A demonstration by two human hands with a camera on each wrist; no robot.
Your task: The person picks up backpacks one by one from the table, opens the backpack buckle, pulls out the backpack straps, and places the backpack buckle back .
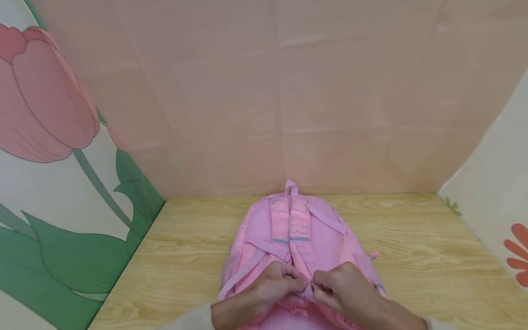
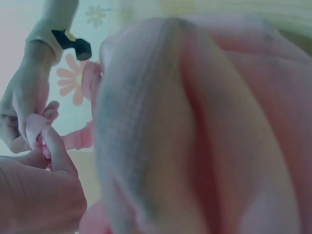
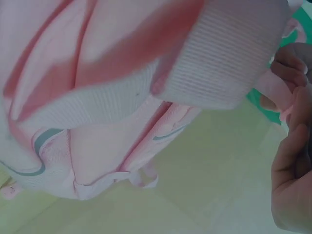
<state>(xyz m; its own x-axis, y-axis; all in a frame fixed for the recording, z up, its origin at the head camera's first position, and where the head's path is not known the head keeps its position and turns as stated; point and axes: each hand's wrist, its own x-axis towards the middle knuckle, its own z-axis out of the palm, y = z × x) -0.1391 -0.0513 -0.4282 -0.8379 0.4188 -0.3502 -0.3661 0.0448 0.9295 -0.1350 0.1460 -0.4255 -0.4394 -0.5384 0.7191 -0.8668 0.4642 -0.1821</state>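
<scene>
A pink backpack (image 1: pixel 330 250) lies on the table with its shoulder straps (image 1: pixel 299 217) facing up and its top loop toward the back wall. Over its lower part, my left hand (image 1: pixel 274 286) and right hand (image 1: pixel 346 291) meet, fingertips close together. Both pinch a pink webbing strap (image 1: pixel 309 293) between thumb and fingers. The left wrist view shows that strap (image 2: pixel 36 127) looped between the two hands. From the right wrist, the strap (image 3: pixel 275 90) appears at the edge, partly covered by fingers. Whether a buckle sits under the fingertips is hidden.
The wood-grain table (image 1: pixel 185 247) extends to both sides of the backpack. Behind stands a plain pinkish wall (image 1: pixel 214 114); a tulip-patterned panel (image 1: pixel 53 105) is at left and a pale flowered one (image 1: pixel 486 183) at right. A zipper pull (image 1: pixel 374 255) sticks out at the bag's right side.
</scene>
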